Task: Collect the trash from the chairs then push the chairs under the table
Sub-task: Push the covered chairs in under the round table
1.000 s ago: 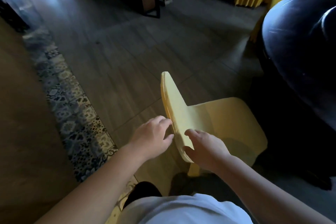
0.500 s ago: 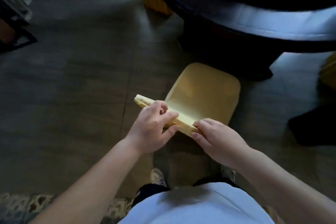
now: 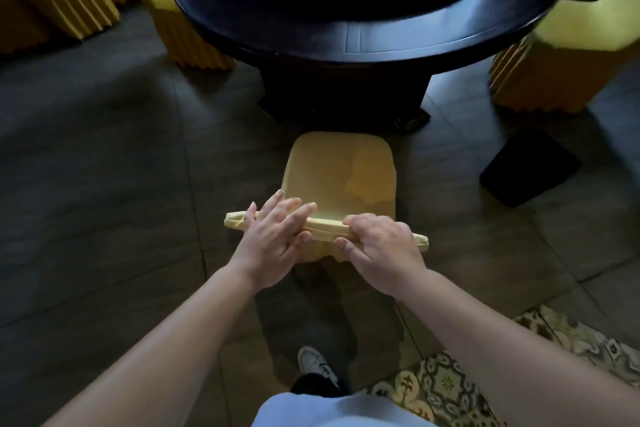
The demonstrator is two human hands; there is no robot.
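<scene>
Both hands sit on the top edge of the chair (image 3: 341,180) back. The left hand (image 3: 273,243) lies over the edge with its fingers nearly straight and spread, reaching across to the seat side, thumb tucked against the near face. The right hand (image 3: 379,248) has its fingers curled over the edge and its thumb pressed on the near face, so it grips the back. The two hands are a little apart on the same edge, not touching each other.

The chair is yellow and faces the table (image 3: 363,35), its seat front near the table's dark base but not under the top. The table is round, dark and glossy, with a raised round disc in its middle. Other yellow chairs (image 3: 194,38) stand around it, left and right. A black flat thing (image 3: 530,170) lies on the floor (image 3: 104,166) to the chair's right. A patterned rug (image 3: 485,374) shows at lower right, and a shoe (image 3: 317,366) below the chair.
</scene>
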